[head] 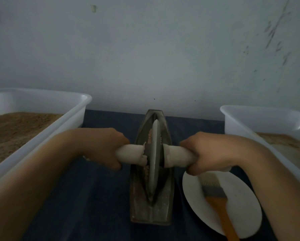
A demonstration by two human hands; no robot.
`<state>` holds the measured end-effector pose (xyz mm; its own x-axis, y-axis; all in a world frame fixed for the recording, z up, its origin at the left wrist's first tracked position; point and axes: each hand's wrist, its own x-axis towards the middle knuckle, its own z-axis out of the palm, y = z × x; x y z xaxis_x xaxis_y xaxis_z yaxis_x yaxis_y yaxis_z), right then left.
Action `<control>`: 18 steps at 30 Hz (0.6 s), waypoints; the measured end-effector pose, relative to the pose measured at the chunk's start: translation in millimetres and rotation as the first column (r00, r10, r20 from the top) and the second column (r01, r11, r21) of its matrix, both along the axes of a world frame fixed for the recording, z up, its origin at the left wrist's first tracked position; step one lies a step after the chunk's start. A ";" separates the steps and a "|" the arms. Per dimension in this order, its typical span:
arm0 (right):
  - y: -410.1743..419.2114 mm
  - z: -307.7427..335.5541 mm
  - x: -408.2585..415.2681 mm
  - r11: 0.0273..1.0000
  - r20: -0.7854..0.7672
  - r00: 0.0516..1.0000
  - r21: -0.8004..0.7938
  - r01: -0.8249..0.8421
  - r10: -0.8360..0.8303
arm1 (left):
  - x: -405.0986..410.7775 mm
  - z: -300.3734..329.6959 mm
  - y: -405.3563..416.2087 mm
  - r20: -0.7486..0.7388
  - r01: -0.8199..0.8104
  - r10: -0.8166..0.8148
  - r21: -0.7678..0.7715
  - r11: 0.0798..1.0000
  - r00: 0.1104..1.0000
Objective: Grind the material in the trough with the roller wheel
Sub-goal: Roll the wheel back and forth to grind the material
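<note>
A pale, scuffed wall (163, 49) fills the upper half of what you see, and below it a dark blue cloth (97, 197) covers the table. On your left sits a big white plastic tub (62, 122) holding a bed of brown ground powder (15, 129). On your right stands a second white tub (250, 122) with a paler, sandier powder (288, 145) in it.

Between the tubs, straight ahead of you, lies the boat-shaped metal trough (151, 209), its long axis pointing away from you toward the wall. The roller wheel (153, 153) stands upright on edge in the trough's groove, about midway along it. Coarse brownish material (150, 136) shows in the groove just beside the wheel, both beyond the axle and just below it.

The wheel's axle runs crosswise, wrapped in pale cloth on both sides. Your left hand (102, 146) grips the left handle (130, 153) with fingers curled round it; your right hand (206, 153) grips the right handle (177, 157) the same way.

Near your right forearm a white plate (243, 221) rests on the cloth, just beside the trough. A brush (215, 192) with an orange handle lies on the plate, bristles pointing toward your right hand.
</note>
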<state>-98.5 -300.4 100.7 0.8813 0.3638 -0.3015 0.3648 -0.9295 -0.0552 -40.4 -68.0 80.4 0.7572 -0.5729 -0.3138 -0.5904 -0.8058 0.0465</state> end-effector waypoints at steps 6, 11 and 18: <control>-5.5 -15.1 24.8 0.995 0.097 0.992 0.065 0.080 -0.086 | 17.8 -23.1 -10.0 0.350 -0.093 0.113 -0.074 0.993 0.930; -13.5 -45.4 52.7 0.992 0.475 0.871 0.068 0.110 -0.129 | 36.2 -44.7 -19.6 0.678 -0.012 0.152 -0.207 0.978 0.719; -9.8 -67.4 62.0 0.986 0.726 0.672 0.056 0.156 -0.147 | 42.2 -48.6 -16.8 0.682 -0.002 0.188 -0.264 0.965 0.707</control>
